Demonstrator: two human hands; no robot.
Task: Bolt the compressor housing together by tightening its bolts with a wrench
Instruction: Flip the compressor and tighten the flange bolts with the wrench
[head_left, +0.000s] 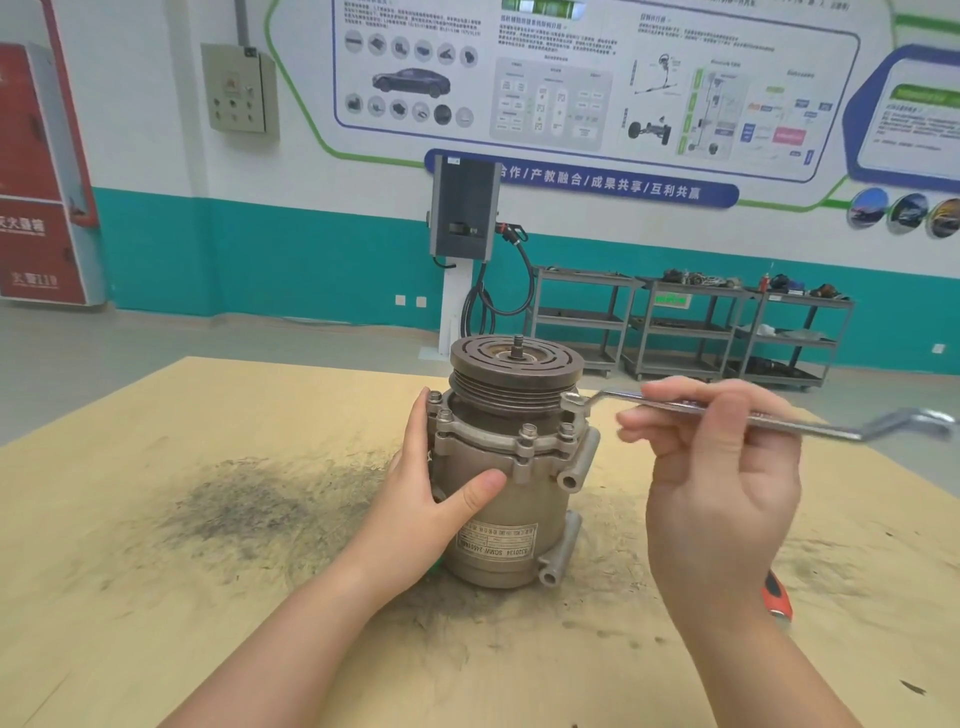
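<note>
On a stained wooden workbench (156, 519), an upright compressor housing (501, 499) is steadied by the left hand (426, 499), fingers wrapped round its side. An offset ring wrench (675, 408), pinched mid-shaft by the right hand (722, 467), is seated on a right-rear flange bolt (571, 401), its handle running rightward; its far end is blurred.

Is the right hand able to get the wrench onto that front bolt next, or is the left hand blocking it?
Probably yes. The left hand grips the compressor lower down, thumb below the flange, so the front bolt stands uncovered. The right hand holds the wrench, its ring on a neighbouring bolt.
</note>
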